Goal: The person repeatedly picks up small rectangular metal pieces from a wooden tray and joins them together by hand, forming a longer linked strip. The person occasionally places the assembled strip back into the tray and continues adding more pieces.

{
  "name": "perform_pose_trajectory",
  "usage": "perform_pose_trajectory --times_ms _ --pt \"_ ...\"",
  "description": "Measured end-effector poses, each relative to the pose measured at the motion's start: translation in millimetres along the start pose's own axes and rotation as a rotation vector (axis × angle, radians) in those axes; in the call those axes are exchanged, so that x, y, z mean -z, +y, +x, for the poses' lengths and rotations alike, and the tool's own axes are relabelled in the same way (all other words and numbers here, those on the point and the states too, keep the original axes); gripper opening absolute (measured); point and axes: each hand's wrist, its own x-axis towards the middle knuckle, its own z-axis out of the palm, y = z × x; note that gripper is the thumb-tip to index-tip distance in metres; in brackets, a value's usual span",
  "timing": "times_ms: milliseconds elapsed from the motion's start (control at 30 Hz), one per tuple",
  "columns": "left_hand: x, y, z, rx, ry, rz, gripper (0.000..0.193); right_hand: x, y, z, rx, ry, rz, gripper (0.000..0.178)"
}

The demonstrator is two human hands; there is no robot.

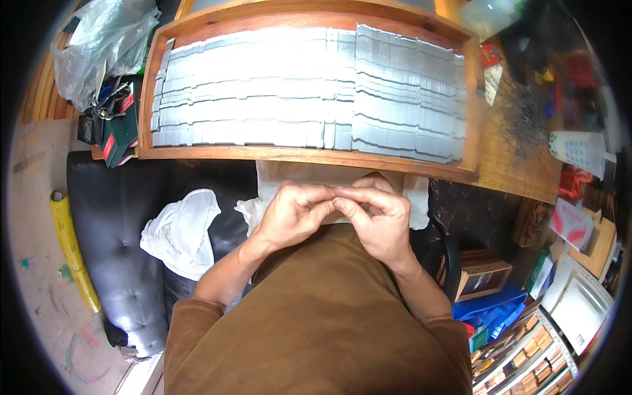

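My left hand (299,209) and my right hand (376,212) meet in front of my chest, thumbs and forefingers pinched together at the fingertips. Whatever sits between them is too small or too hidden to make out. Just beyond them stands a wooden tray (289,155) with a raised frame. Rows of thin, shiny silver-grey metal strips (408,99) lie packed side by side inside it, and glare washes out the left and middle part. Under my hands a pale cloth (416,201) hangs below the tray's front edge.
To the left is a black tufted seat (112,217) with a crumpled white cloth (181,234) and a yellow roll (74,250) beside it. A clear plastic bag (108,46) lies at upper left. A pile of dark thin bits (526,118) and a cup (578,150) are on the right.
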Motion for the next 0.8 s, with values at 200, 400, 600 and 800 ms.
perform_pose_trajectory --times_ms 200,400,600,800 --pt "-3.4 -9.9 -12.3 -0.206 0.062 0.111 0.020 2.5 -0.5 -1.2 0.135 -0.110 -0.030 0.015" --pt "-3.8 -3.3 -16.3 -0.225 0.090 0.120 0.023 1.9 -1.3 2.3 0.110 -0.161 0.016 0.014" --pt "0.0 -7.8 -15.8 -0.335 0.087 0.145 0.026 2.1 -4.3 3.8 0.130 -0.202 0.026 0.015" --pt "1.0 -7.3 -16.7 -0.311 0.098 0.140 0.025 0.3 -5.9 3.6 0.150 -0.181 -0.001 0.017"
